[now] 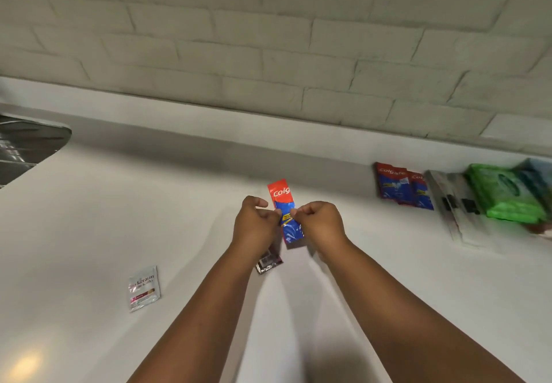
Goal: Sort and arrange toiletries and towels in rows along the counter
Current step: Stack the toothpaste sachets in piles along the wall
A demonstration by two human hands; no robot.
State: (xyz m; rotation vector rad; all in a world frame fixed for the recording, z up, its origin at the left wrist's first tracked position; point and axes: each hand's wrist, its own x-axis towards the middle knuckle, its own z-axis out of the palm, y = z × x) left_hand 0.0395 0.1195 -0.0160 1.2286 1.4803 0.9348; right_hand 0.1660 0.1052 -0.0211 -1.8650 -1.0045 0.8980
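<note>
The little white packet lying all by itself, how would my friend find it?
Start at the white counter under the brick wall, then look to the left of the person's left hand. The white sachet lies flat there, alone, nearer than the hands. Unlike the red-and-blue Colgate sachets by the wall, it is pale with a pink band.

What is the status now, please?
Left hand and right hand both pinch Colgate sachet above counter. Dark sachet lies under left wrist.
</note>
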